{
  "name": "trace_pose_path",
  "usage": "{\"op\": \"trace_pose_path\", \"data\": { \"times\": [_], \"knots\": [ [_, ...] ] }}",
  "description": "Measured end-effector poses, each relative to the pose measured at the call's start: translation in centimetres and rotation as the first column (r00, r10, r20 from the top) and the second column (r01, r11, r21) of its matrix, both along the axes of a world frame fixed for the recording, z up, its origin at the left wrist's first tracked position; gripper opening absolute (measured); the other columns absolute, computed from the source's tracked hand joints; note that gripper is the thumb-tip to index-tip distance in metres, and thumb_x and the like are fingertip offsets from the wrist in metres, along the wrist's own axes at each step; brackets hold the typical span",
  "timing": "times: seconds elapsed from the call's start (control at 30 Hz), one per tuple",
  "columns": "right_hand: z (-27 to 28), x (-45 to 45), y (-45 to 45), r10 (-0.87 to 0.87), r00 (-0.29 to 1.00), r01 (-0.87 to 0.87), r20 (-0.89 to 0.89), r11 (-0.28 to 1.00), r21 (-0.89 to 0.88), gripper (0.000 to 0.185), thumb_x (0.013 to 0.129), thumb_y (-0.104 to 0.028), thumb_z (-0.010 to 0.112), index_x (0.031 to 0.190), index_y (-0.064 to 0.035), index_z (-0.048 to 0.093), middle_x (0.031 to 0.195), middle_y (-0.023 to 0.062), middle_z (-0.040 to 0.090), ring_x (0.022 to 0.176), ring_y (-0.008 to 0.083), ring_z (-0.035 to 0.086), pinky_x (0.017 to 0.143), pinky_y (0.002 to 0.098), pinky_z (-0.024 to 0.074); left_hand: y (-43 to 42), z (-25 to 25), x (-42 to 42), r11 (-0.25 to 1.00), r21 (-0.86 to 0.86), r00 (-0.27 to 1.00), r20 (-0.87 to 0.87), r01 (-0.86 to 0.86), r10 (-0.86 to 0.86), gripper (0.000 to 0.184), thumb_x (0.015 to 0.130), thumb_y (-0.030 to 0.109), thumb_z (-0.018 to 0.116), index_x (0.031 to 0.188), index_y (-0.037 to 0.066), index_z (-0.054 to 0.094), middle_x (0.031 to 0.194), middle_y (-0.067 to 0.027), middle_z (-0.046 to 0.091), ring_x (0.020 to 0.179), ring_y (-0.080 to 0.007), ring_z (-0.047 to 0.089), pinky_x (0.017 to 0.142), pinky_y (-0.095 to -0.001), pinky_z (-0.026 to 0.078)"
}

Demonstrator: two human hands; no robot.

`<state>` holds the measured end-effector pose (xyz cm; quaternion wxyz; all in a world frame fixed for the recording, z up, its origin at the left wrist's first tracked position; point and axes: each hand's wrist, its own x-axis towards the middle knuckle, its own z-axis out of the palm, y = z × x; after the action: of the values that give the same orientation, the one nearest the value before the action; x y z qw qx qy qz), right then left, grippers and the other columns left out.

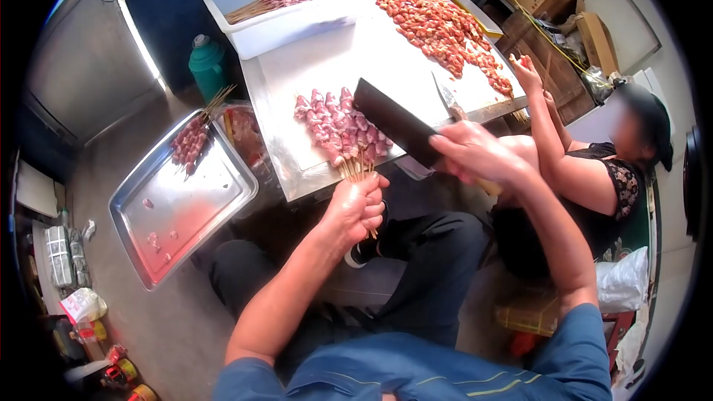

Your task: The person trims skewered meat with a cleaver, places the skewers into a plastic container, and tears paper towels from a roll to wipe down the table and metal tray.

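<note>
My left hand point(358, 204) is closed round the stick ends of a bunch of meat skewers point(338, 125). Their dark pink meat pieces lie on the white tabletop point(327, 63) near its front edge. In my right hand point(471, 150) is a cleaver point(395, 120), its broad dark blade tilted over the right side of the skewered meat. Whether the blade touches the meat, I cannot tell. A knife point(445, 95) lies on the table beyond the cleaver, close to the right edge.
A white bin point(297, 37) holding more skewers stands at the back left. Cut red meat point(445, 30) is heaped at the back right. A metal tray point(245, 178) with skewers sits low on the left, near a green flask point(206, 67). Another person point(594, 171) sits at the right.
</note>
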<state>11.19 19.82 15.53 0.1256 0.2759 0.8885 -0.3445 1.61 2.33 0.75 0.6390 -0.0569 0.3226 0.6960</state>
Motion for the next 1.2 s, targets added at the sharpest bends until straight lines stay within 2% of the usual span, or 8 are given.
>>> {"op": "trace_pose_path", "data": {
  "times": [0.17, 0.47, 0.6, 0.77, 0.83, 0.93, 1.1, 1.2],
  "knots": [
    [3.2, 2.6, 0.1, -0.064, 0.989, 0.067, 0.131, 0.998, -0.021, 0.04, 0.097, -0.031, 0.051, 0.075, 0.002, 0.056, 0.059, 0.0035, 0.055, 0.047, 0.0096, 0.055, 0.043, 0.0232, 0.044, 0.1, 0.0, 0.1, 1.0, 0.003, 1.0, 0.014, -0.012, 0.012, 0.017, 0.101, 0.02, 0.047, 0.095, 0.004, 0.05, 0.055, 0.0064, 0.028, 0.041, -0.0045, 0.021, 0.037, -0.022, 0.017],
    [-0.2, -3.3, 0.7, -0.031, 0.985, 0.039, -0.167, 0.998, 0.044, 0.04, 0.098, -0.031, 0.05, 0.074, 0.0004, 0.054, 0.058, 0.0035, 0.054, 0.046, 0.0109, 0.053, 0.048, 0.0263, 0.0449, 0.2, -0.1, 0.2, 1.0, 0.005, 1.0, 0.003, -0.007, 0.007, 0.016, 0.101, 0.019, 0.046, 0.094, 0.005, 0.049, 0.055, 0.0064, 0.028, 0.041, -0.0047, 0.021, 0.037, -0.0219, 0.017],
    [0.3, -1.0, 1.5, -0.02, 1.0, 0.02, -0.006, 0.999, 0.04, 0.041, 0.098, -0.032, 0.047, 0.076, 0.002, 0.053, 0.06, 0.0046, 0.056, 0.047, 0.0123, 0.055, 0.046, 0.0265, 0.0454, -0.1, 0.2, 0.1, 1.0, -0.006, 1.0, -0.002, 0.006, -0.006, 0.014, 0.101, 0.018, 0.046, 0.095, 0.005, 0.05, 0.055, 0.0065, 0.028, 0.041, -0.0046, 0.021, 0.037, -0.0216, 0.017],
    [2.1, 4.9, 1.3, -0.142, 0.988, 0.146, 0.063, 0.987, -0.07, 0.038, 0.098, -0.029, 0.049, 0.074, 0.0, 0.054, 0.058, 0.004, 0.055, 0.045, 0.0113, 0.054, 0.043, 0.0252, 0.0445, -0.1, 0.3, 0.1, 1.0, 0.005, 1.0, -0.011, 0.008, -0.008, 0.013, 0.101, 0.016, 0.045, 0.096, 0.005, 0.05, 0.056, 0.0065, 0.029, 0.042, -0.0045, 0.022, 0.037, -0.0213, 0.017],
    [0.9, 6.4, 1.0, -0.187, 0.982, 0.186, 0.005, 0.977, -0.103, 0.037, 0.099, -0.03, 0.05, 0.074, -0.0026, 0.054, 0.06, 0.0032, 0.055, 0.046, 0.0104, 0.054, 0.042, 0.0238, 0.0435, -0.2, 0.5, 0.0, 1.0, 0.009, 1.0, -0.022, 0.016, -0.015, 0.013, 0.101, 0.016, 0.045, 0.096, 0.005, 0.05, 0.057, 0.0064, 0.03, 0.043, -0.0045, 0.023, 0.037, -0.0213, 0.017],
    [-1.2, 7.1, -0.4, -0.359, 0.895, 0.221, -0.263, 0.871, -0.438, 0.031, 0.1, -0.028, 0.053, 0.078, -0.0058, 0.052, 0.061, 0.0055, 0.056, 0.044, 0.0117, 0.052, 0.04, 0.0239, 0.0416, -1.1, 1.4, -0.8, 0.995, 0.067, 0.997, 0.002, 0.077, -0.078, 0.015, 0.103, 0.016, 0.041, 0.099, 0.003, 0.048, 0.058, 0.0047, 0.031, 0.043, -0.0046, 0.024, 0.037, -0.0212, 0.019],
    [-5.2, 7.6, -3.4, -0.489, 0.722, 0.158, -0.49, 0.806, -0.571, 0.029, 0.099, -0.026, 0.053, 0.078, -0.0056, 0.052, 0.062, 0.0064, 0.056, 0.044, 0.0118, 0.053, 0.041, 0.0235, 0.0418, -2.9, 3.2, -1.7, 0.997, -0.022, 0.975, -0.206, 0.078, -0.081, 0.013, 0.101, 0.016, 0.046, 0.1, 0.005, 0.054, 0.059, 0.0071, 0.029, 0.044, -0.0034, 0.022, 0.037, -0.0199, 0.018],
    [-7.1, 8.7, -5.0, -0.577, 0.626, 0.099, -0.524, 0.726, -0.681, 0.026, 0.099, -0.022, 0.054, 0.079, -0.0045, 0.053, 0.062, 0.0067, 0.057, 0.044, 0.012, 0.053, 0.042, 0.0232, 0.0422, -3.8, 4.4, -4.3, 0.974, -0.227, 0.821, -0.557, -0.003, -0.127, 0.014, 0.099, 0.018, 0.049, 0.097, 0.005, 0.056, 0.06, 0.0065, 0.037, 0.045, -0.0046, 0.029, 0.038, -0.0211, 0.024]
  ]
}}
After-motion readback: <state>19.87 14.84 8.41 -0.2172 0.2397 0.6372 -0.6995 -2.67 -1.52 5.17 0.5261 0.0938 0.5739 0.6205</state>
